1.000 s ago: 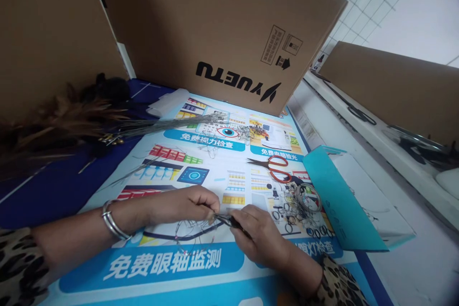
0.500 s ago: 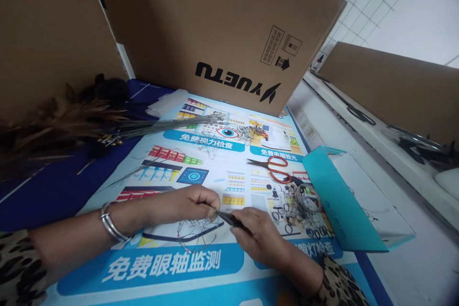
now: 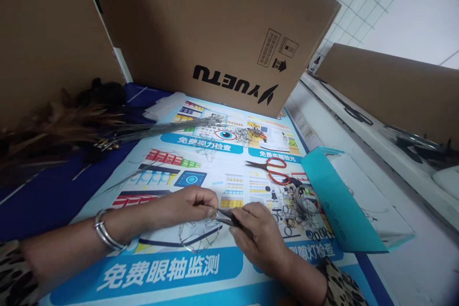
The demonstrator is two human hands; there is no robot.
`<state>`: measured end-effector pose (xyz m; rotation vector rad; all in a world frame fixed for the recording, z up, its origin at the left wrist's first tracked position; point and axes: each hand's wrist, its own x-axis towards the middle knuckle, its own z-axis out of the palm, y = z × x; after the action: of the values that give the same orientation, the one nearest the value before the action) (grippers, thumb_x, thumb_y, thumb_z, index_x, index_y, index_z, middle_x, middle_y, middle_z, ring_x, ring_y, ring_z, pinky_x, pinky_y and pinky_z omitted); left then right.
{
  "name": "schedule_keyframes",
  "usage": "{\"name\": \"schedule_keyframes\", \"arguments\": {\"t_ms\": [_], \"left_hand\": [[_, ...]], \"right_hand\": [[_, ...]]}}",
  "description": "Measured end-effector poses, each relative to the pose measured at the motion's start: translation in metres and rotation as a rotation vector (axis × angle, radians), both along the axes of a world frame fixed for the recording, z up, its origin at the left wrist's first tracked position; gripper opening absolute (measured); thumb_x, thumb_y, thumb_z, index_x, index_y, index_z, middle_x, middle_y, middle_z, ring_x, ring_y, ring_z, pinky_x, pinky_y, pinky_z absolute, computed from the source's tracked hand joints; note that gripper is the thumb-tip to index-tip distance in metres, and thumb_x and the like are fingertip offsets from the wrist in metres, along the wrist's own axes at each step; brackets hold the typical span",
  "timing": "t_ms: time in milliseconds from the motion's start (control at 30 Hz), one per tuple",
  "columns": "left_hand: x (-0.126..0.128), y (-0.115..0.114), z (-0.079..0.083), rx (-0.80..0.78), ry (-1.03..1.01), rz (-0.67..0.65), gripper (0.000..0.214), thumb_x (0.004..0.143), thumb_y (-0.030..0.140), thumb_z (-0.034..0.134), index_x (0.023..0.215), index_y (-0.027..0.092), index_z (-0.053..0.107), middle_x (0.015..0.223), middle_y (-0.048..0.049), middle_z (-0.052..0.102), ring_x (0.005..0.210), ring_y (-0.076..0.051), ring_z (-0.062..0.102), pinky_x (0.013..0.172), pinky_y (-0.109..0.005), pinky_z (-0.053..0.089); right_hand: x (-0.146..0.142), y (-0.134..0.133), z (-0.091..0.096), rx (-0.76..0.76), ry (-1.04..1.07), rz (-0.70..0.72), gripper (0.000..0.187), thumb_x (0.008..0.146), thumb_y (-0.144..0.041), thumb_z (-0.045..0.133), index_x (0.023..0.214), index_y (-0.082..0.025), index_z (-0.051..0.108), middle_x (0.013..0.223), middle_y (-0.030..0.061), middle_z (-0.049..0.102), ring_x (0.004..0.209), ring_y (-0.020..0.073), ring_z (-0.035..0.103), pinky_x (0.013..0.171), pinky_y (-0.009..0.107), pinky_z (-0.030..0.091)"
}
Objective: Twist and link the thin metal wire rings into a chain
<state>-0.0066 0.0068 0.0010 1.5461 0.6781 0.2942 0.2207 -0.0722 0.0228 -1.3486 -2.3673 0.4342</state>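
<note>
At close quarters, a person's left hand [image 3: 195, 203] pinches, fingers closed tight, the upper end of a beaded wire loop [image 3: 193, 251] that spreads below those fingertips, while the right hand [image 3: 260, 234], its fingers wrapped shut around the handles, aims needle-nose pliers [image 3: 232, 219] at the pinch from the fingers' right. Clean work here likely means holding the wire steady close to the tips, nipping only the very end and squeezing gently, lest beads or skin be caught. Half a second ago the pliers' tips were together; now they stand parted beside the left fingertips, and the loop has opened into a rounder ring. Beyond the right fingers on the worktop [image 3: 229, 291] lie a tangle of wire rings [image 3: 303, 213] and orange-handled scissors [image 3: 266, 166]; farther past the left fingers stretches a bundle of thin wires [image 3: 168, 128].
</note>
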Motion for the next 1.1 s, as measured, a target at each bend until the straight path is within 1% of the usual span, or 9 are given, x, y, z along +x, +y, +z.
{"name": "schedule_keyframes", "arguments": {"t_ms": [167, 367, 567, 667, 767, 833, 900, 967, 1100], "left_hand": [[0.001, -0.002, -0.005, -0.018, -0.003, 0.035, 0.02, 0.081, 0.035, 0.053, 0.074, 0.016, 0.054, 0.062, 0.0043, 0.043, 0.054, -0.01, 0.034, 0.051, -0.02, 0.027], [0.002, -0.004, 0.002, -0.001, 0.006, 0.047, 0.021, 0.08, 0.035, 0.054, 0.073, 0.016, 0.054, 0.061, 0.0046, 0.043, 0.055, -0.01, 0.034, 0.052, -0.02, 0.028], [0.004, -0.008, 0.019, -0.048, -0.006, 0.087, 0.021, 0.081, 0.036, 0.054, 0.074, 0.016, 0.054, 0.063, 0.0042, 0.044, 0.057, -0.01, 0.035, 0.055, -0.021, 0.029], [0.005, -0.009, 0.02, -0.062, -0.002, 0.09, 0.023, 0.08, 0.038, 0.054, 0.074, 0.016, 0.054, 0.062, 0.0041, 0.043, 0.055, -0.01, 0.033, 0.053, -0.021, 0.027], [0.005, -0.008, 0.017, -0.07, -0.002, 0.1, 0.025, 0.08, 0.04, 0.055, 0.075, 0.016, 0.055, 0.06, 0.0046, 0.041, 0.053, -0.01, 0.031, 0.051, -0.021, 0.025], [0.005, -0.007, 0.015, -0.083, -0.022, 0.111, 0.025, 0.079, 0.04, 0.055, 0.076, 0.016, 0.055, 0.061, 0.0045, 0.042, 0.053, -0.01, 0.032, 0.051, -0.022, 0.025], [0.005, -0.007, 0.013, -0.099, -0.034, 0.123, 0.025, 0.079, 0.04, 0.056, 0.075, 0.016, 0.055, 0.061, 0.0044, 0.043, 0.053, -0.01, 0.033, 0.051, -0.022, 0.026], [0.006, -0.007, 0.012, -0.108, -0.033, 0.141, 0.025, 0.078, 0.04, 0.057, 0.074, 0.015, 0.055, 0.061, 0.0044, 0.043, 0.053, -0.01, 0.032, 0.051, -0.022, 0.025], [0.006, -0.007, 0.011, -0.117, -0.034, 0.149, 0.025, 0.079, 0.039, 0.056, 0.074, 0.015, 0.055, 0.059, 0.0049, 0.042, 0.051, -0.009, 0.03, 0.049, -0.022, 0.022]], "right_hand": [[-0.001, -0.002, -0.006, 0.075, -0.061, -0.042, 0.036, 0.088, -0.028, 0.05, 0.123, -0.019, 0.053, 0.096, 0.0105, 0.059, 0.089, 0.0236, 0.052, 0.08, 0.04, 0.045], [0.001, 0.001, -0.012, 0.097, 0.031, -0.047, 0.02, 0.088, -0.026, 0.05, 0.102, -0.016, 0.06, 0.092, 0.0102, 0.062, 0.086, 0.0231, 0.053, 0.079, 0.04, 0.046], [0.001, 0.005, -0.012, 0.198, -0.023, -0.098, 0.024, 0.092, -0.022, 0.043, 0.109, -0.018, 0.06, 0.093, 0.0104, 0.062, 0.089, 0.0221, 0.054, 0.08, 0.038, 0.046], [0.0, 0.006, -0.014, 0.225, -0.087, -0.1, 0.025, 0.092, -0.019, 0.041, 0.107, -0.015, 0.061, 0.093, 0.0125, 0.061, 0.088, 0.0227, 0.055, 0.078, 0.038, 0.048], [-0.002, 0.002, -0.009, 0.189, -0.131, -0.088, 0.023, 0.091, -0.023, 0.044, 0.105, -0.016, 0.06, 0.094, 0.0119, 0.06, 0.089, 0.0236, 0.053, 0.081, 0.041, 0.046], [-0.003, -0.004, -0.002, 0.134, -0.184, -0.075, 0.034, 0.086, -0.037, 0.053, 0.111, -0.015, 0.057, 0.101, 0.0137, 0.058, 0.094, 0.0275, 0.05, 0.083, 0.046, 0.044], [-0.005, -0.011, 0.008, 0.086, -0.276, -0.056, 0.067, 0.071, -0.057, 0.064, 0.118, -0.012, 0.053, 0.108, 0.0178, 0.055, 0.099, 0.0345, 0.047, 0.084, 0.053, 0.042], [-0.006, -0.018, 0.018, 0.067, -0.371, -0.052, 0.078, 0.064, -0.059, 0.069, 0.121, -0.01, 0.051, 0.111, 0.0207, 0.053, 0.101, 0.0383, 0.045, 0.081, 0.056, 0.042], [-0.009, -0.022, 0.024, 0.036, -0.556, -0.053, 0.046, 0.072, -0.027, 0.066, 0.115, -0.013, 0.056, 0.098, 0.0188, 0.057, 0.089, 0.0337, 0.049, 0.066, 0.048, 0.047]]}}
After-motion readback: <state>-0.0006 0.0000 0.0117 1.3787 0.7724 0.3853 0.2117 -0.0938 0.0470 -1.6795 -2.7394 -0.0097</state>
